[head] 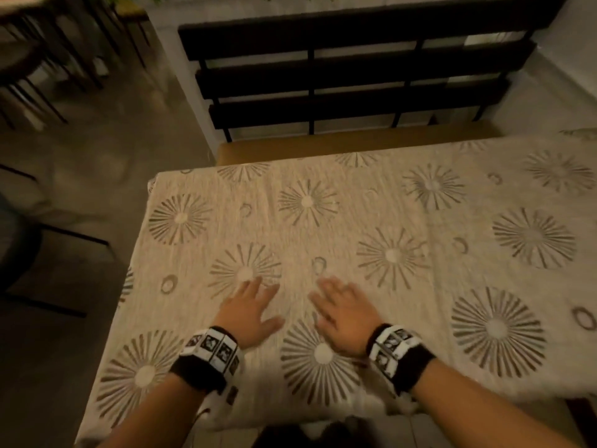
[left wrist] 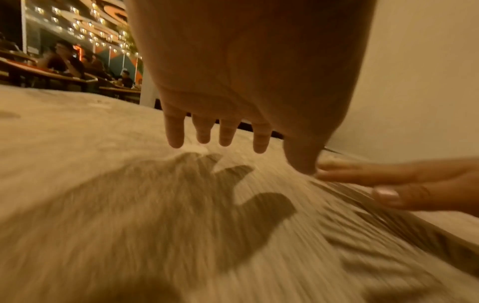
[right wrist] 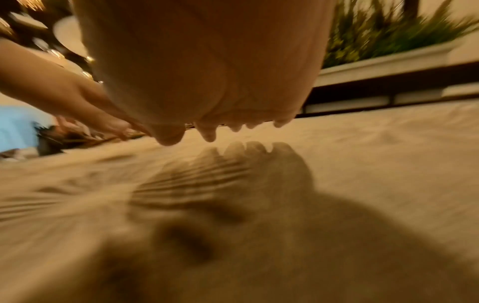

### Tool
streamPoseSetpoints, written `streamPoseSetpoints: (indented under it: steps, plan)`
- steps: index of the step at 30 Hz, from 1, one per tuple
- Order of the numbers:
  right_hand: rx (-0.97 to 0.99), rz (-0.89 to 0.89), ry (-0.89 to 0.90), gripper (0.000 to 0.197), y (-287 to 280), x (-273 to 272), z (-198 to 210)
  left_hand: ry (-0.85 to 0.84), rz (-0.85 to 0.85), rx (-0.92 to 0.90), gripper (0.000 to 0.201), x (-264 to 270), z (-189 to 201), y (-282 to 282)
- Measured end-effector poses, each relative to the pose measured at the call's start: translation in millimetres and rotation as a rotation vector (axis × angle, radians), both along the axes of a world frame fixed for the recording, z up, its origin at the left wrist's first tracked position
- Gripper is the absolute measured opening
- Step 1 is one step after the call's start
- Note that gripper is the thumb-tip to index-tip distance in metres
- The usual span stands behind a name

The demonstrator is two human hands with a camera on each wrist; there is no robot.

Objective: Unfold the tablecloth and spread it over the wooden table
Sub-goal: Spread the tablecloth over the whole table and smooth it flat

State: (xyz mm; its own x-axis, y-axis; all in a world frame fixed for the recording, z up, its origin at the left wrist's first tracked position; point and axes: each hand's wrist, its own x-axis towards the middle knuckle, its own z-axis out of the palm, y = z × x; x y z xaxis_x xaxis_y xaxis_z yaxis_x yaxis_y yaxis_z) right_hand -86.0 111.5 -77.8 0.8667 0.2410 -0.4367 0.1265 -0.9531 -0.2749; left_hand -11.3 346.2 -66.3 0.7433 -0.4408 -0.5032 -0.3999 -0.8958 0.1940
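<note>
The tablecloth [head: 371,240], beige with a grey sunburst print, lay spread flat over the tabletop [head: 323,147], covering it but for a bare wooden strip along the far edge. Behind that strip stood a black slatted bench back [head: 352,69]. Your left hand [head: 250,310] and right hand [head: 342,315] were side by side, near each other, above the near middle of the cloth, palms down. Both had their fingers straight and spread, gripping nothing; the wrist views showed each hovering just off the fabric, its shadow below. Each wrist wore a black-and-white band [head: 208,355].
</note>
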Motion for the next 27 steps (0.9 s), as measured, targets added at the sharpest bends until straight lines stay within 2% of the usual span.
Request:
streamPoseSetpoints:
  steps: [2, 4, 7, 10, 13, 15, 17, 21, 24, 27]
  plan:
    - [0.035, 0.028, 0.019, 0.063, 14.6, -15.7, -4.1, 0.029, -0.005, 0.08, 0.091, -28.1, -10.8, -5.0]
    - [0.004, -0.057, 0.011, 0.069, -6.8, -29.0, -10.0, 0.008, 0.002, 0.105, 0.098, -38.9, -16.6, -3.2]
    - [-0.056, -0.235, 0.046, 0.086, -83.7, -52.9, -10.3, -0.005, 0.013, 0.085, 0.102, -35.4, -17.2, -1.6]
    - [-0.207, -0.483, 0.113, 0.107, -183.1, -94.2, -4.1, 0.006, 0.027, 0.072, 0.105, -33.3, -17.6, -5.0]
    - [-0.331, -0.765, 0.214, 0.085, -254.1, -140.4, 1.8, -0.006, 0.05, 0.053, 0.106, -34.3, -16.9, -6.9]
    - [-0.42, -0.859, 0.266, 0.08, -264.0, -150.4, 7.2, -0.009, 0.057, 0.054, 0.107, -33.3, -16.1, -7.9]
    - [-0.463, -0.788, 0.213, 0.076, -243.1, -139.1, 12.6, 0.016, 0.065, 0.065, 0.11, -31.9, -14.5, -11.3]
    - [-0.18, -0.461, 0.03, 0.077, -156.5, -95.7, 19.9, 0.006, 0.067, 0.152, 0.109, -29.1, -5.2, -29.4]
    - [0.024, -0.25, 0.109, 0.067, -107.2, -62.0, 20.4, -0.052, -0.011, 0.151, 0.09, -29.8, 4.4, -68.3]
    - [0.06, -0.167, 0.131, 0.076, -99.0, -21.1, 29.2, -0.072, -0.016, 0.02, 0.084, -27.3, 7.7, -121.7]
